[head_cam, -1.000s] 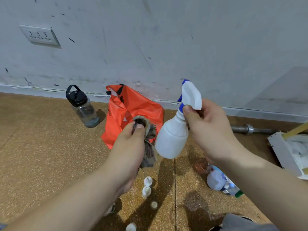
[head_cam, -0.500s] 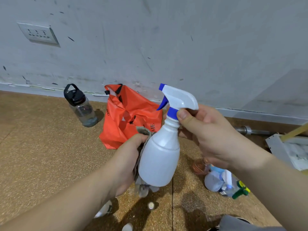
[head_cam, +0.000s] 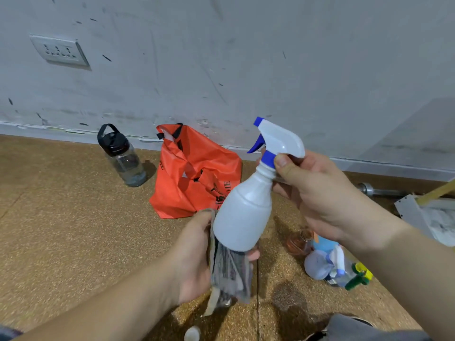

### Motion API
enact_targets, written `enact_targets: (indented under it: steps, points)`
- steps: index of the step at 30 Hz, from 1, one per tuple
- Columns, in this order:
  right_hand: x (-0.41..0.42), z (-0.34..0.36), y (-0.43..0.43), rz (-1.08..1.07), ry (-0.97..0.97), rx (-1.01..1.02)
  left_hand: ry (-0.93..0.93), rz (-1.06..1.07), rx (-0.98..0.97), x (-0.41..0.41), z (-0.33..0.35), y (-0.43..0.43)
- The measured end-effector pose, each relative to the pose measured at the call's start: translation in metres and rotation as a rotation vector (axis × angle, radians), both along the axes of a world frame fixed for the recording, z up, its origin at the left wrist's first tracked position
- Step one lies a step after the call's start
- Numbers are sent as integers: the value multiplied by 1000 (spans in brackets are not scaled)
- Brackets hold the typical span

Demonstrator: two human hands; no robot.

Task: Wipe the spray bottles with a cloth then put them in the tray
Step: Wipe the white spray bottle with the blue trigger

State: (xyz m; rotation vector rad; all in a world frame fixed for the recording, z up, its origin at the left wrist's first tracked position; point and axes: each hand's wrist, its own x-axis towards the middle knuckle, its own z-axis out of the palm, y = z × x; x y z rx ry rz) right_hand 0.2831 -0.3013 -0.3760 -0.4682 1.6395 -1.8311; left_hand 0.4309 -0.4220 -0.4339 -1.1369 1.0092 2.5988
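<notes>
1. On my feed, the right hand [head_cam: 317, 193] pinches the spray bottle [head_cam: 243, 217] at its blue neck, thumb on the near side.
2. The left hand [head_cam: 194, 257] is curled round the cloth [head_cam: 229, 271], cupping the bottle's base.
3. The bottle's tilted, mid-air over the floor [head_cam: 73, 230].

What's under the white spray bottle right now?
The grey cloth, gripped by the left hand, lies against its lower side and base. The bottle hides where they touch.
</notes>
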Motion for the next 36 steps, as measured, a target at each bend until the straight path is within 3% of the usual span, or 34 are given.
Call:
enact_targets:
  steps: [5, 10, 14, 17, 19, 22, 25, 29, 32, 36]
  points:
    - [0, -8, -8, -101, -14, 11, 15, 59, 43, -4, 13, 1]
    - [9, -9, -9, -132, 152, 92, -130, 26, -182, -6, 12, -2]
    - [7, -3, -6, -122, 326, 127, -132, 142, -610, -14, 14, -17]
    - [11, -1, -2, 48, 459, 206, 61, 172, -939, -17, 27, -26]
    - [12, 1, 1, 166, 422, 209, 259, 77, -1060, -18, 38, -30]
    - [11, -2, 5, 323, 307, 139, 432, -70, -978, -16, 48, -34]
    - [12, -6, 5, 375, 147, 41, 426, -100, -908, -14, 51, -39]
    - [11, -11, 0, 287, -51, -27, 383, -45, -993, -11, 54, -45]
    - [11, -20, -4, 194, 114, 53, 401, -54, -1106, -8, 55, -41]
    - [15, -19, -7, 236, 421, 178, 389, -35, -1189, -7, 54, -33]
